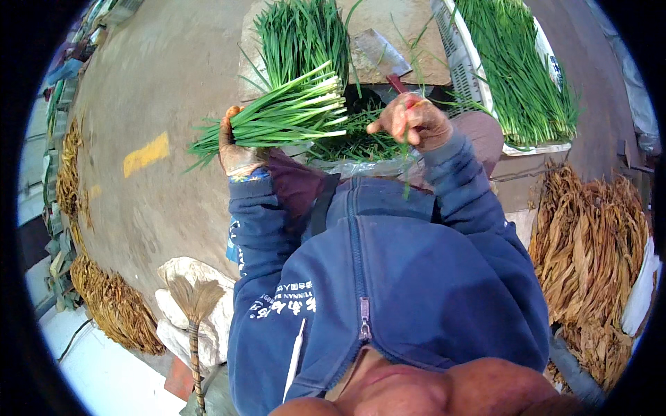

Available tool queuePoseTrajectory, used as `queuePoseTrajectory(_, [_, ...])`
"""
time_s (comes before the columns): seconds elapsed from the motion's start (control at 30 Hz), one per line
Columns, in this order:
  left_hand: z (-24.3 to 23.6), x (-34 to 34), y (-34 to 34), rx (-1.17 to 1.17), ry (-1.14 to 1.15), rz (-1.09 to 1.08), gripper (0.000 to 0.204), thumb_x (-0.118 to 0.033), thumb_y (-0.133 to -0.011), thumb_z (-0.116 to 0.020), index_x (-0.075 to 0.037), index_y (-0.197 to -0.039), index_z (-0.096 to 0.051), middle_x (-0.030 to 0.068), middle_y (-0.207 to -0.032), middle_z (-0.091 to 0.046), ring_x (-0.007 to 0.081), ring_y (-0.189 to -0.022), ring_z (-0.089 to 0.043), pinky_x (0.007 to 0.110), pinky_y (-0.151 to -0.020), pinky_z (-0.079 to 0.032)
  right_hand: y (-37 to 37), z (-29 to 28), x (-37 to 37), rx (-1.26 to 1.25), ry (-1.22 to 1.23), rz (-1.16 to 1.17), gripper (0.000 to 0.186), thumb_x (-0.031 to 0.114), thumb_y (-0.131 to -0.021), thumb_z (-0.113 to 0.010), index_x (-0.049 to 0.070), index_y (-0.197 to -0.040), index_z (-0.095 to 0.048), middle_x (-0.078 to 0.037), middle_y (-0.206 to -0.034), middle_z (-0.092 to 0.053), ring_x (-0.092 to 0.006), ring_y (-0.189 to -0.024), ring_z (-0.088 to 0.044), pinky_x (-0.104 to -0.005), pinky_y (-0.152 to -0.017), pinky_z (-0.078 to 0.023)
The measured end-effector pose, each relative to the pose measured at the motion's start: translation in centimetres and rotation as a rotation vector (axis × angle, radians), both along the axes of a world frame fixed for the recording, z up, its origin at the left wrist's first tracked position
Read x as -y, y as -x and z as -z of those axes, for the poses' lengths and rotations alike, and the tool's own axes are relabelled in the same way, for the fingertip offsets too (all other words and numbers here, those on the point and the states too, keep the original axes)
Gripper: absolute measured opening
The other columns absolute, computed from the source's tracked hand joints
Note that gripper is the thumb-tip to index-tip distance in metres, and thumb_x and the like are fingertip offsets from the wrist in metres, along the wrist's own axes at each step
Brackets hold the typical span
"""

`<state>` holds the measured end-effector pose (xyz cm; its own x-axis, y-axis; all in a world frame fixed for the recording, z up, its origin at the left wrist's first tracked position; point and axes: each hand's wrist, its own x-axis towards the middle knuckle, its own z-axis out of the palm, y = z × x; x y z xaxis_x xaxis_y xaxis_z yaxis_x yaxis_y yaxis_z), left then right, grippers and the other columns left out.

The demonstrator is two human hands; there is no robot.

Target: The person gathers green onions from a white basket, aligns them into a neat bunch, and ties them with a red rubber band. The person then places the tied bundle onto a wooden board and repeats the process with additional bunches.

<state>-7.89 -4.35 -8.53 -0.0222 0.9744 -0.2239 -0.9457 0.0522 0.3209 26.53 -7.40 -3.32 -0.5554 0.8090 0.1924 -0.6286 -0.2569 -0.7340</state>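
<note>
My left hand is closed round a bunch of long green leafy stems with pale white ends pointing right. To the right of those ends my right hand has curled fingers, with a few loose green blades hanging from them. Beyond both hands, a tall pile of the same greens lies on a board, beside a broad metal blade with a red handle. Below the held bunch, more loose leaves lie over clear plastic.
A white plastic crate full of greens stands at the right. Heaps of dried brown leaves lie at lower right and along the left side. A straw broom rests by white sacks on the concrete floor.
</note>
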Motion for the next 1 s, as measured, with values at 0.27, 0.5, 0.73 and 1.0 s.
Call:
queuePoseTrajectory(0.27, [-6.6,-0.5,-3.6,-0.066,0.098,-0.143,0.011,-0.007,-0.080,-0.066,-0.007,-0.091,-0.063,0.0069,-0.086,-0.066,0.0230,-0.083,-0.062,0.040,-0.077,-0.054,2.4,-3.9,-0.4,1.500,-0.763,0.555,0.074,0.044,-0.066,-0.076,0.010,-0.127,-0.049,-0.011,-0.119,-0.058,-0.0279,-0.115,-0.050,-0.0368,-0.098,-0.039])
queuePoseTrajectory(0.5, [-12.7,-1.2,-13.7,-0.410,-0.112,0.307,0.025,-0.011,-0.083,-0.065,-0.006,-0.107,-0.060,0.0039,-0.102,-0.063,0.0175,-0.095,-0.059,0.031,-0.086,-0.045,7.9,-3.6,-3.7,1.033,-0.491,0.529,0.105,0.023,-0.062,-0.083,0.014,-0.145,-0.019,-0.009,-0.129,-0.052,-0.0242,-0.115,-0.052,-0.0375,-0.099,-0.040])
queuePoseTrajectory(0.73, [-15.5,-0.2,-10.2,-0.752,-0.440,0.236,0.036,-0.016,-0.090,-0.054,-0.002,-0.123,-0.053,0.0133,-0.124,-0.056,0.0222,-0.113,-0.053,0.036,-0.098,-0.038,0.8,-0.9,-2.5,-0.130,0.228,0.299,0.067,0.010,-0.077,-0.071,0.013,-0.137,-0.040,-0.005,-0.107,-0.063,-0.0254,-0.101,-0.061,-0.0456,-0.089,-0.051])
queuePoseTrajectory(1.0, [-9.2,5.0,-10.9,-1.026,-0.246,0.518,0.033,-0.021,-0.089,-0.060,-0.001,-0.116,-0.057,0.0075,-0.115,-0.059,0.0136,-0.105,-0.053,0.026,-0.094,-0.039,0.0,0.4,-2.5,-0.372,0.153,0.276,0.077,0.016,-0.077,-0.073,0.014,-0.141,-0.031,-0.004,-0.110,-0.061,-0.0293,-0.105,-0.059,-0.0494,-0.093,-0.048])
